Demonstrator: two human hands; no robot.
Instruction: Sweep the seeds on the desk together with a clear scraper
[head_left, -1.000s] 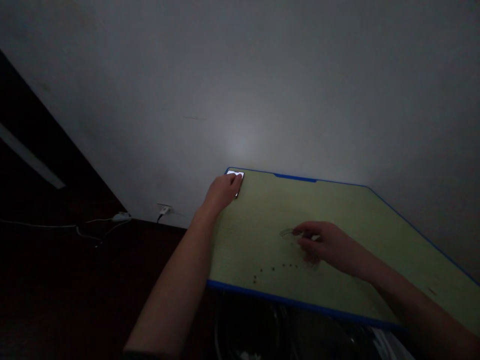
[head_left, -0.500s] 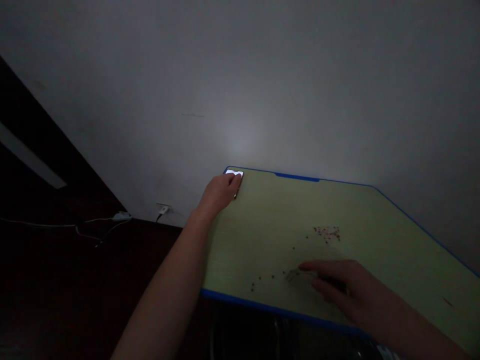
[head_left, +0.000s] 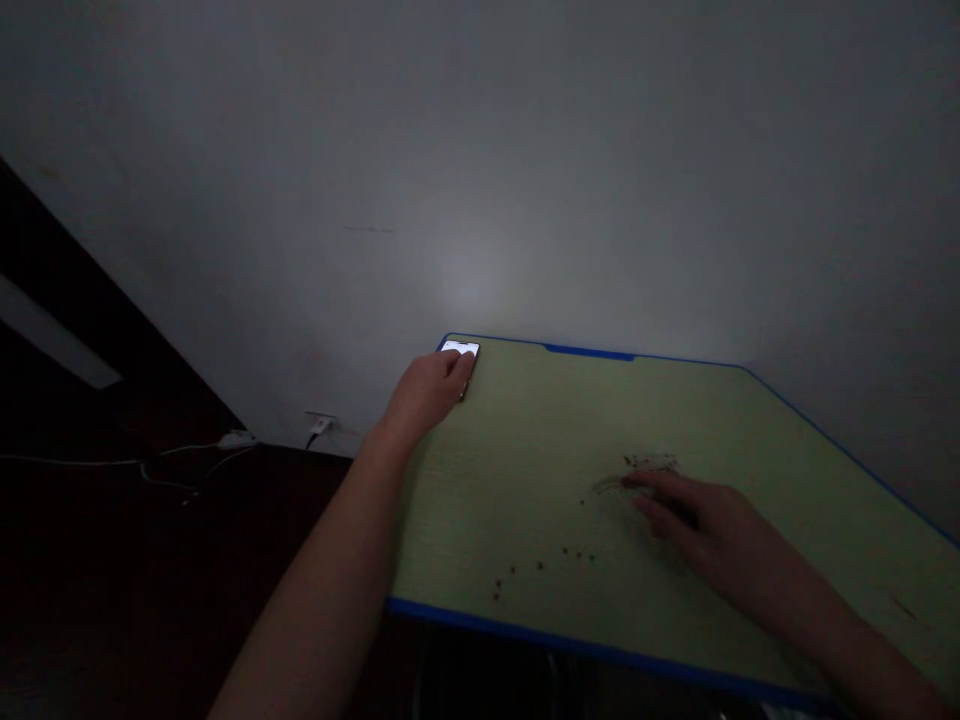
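On the pale yellow-green tabletop (head_left: 517,430), my left hand (head_left: 431,390) is closed around a phone (head_left: 466,347) with a lit screen at the far left corner. The thumb lies over the screen. My right hand (head_left: 697,515) pinches a thin, pale tool (head_left: 609,484) that looks like tweezers, blurred by motion. Its tip hovers beside a pile of tiny bead-like pieces (head_left: 652,462), which the fingers partly cover. Closer to the front edge, several dark pieces (head_left: 540,566) lie spaced out in a curved line.
A blue rim (head_left: 589,352) borders the table, which stands against a grey wall (head_left: 600,180). At the lower left, a plug (head_left: 321,426) sits in a wall socket, and a power strip (head_left: 237,439) with white cables lies by the dark floor. The room is dim.
My right hand has moved away from the front line up toward the pile, still pinching the thin tool. The line shows more pieces at its right end. My left hand stays on the phone.
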